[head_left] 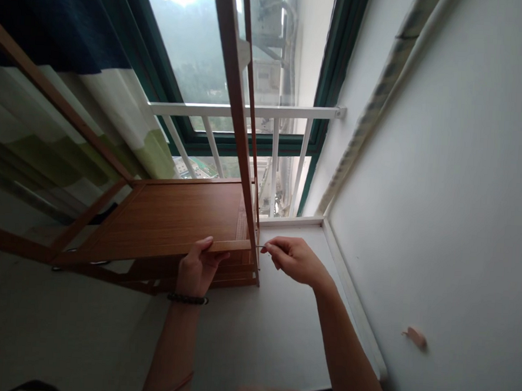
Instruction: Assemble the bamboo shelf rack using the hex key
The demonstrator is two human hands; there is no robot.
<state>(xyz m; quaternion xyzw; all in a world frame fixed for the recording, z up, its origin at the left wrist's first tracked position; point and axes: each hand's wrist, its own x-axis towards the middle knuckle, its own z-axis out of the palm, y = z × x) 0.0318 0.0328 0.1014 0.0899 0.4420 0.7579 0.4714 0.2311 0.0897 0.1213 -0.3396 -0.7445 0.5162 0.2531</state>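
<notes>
Evidently both hands are working at a wooden shelf unit (184, 211), which is standing in front of the person, near the window (188, 49); the left hand (198, 267) is grasping a wooden rail (233, 247) at the near edge, its thumb lying on top; the right hand (292, 259) is pinching a thin metal tool (259, 246) between thumb and fingers, and the tool is pointing sideways at the upright post (245, 159) where the rail is ending; whether its tip is sitting inside the post, I cannot tell; a dark bracelet (188, 299) is circling the left wrist; behind, a white railing (292, 112) is crossing the window, and a striped curtain (125, 101) is hanging to the left.
</notes>
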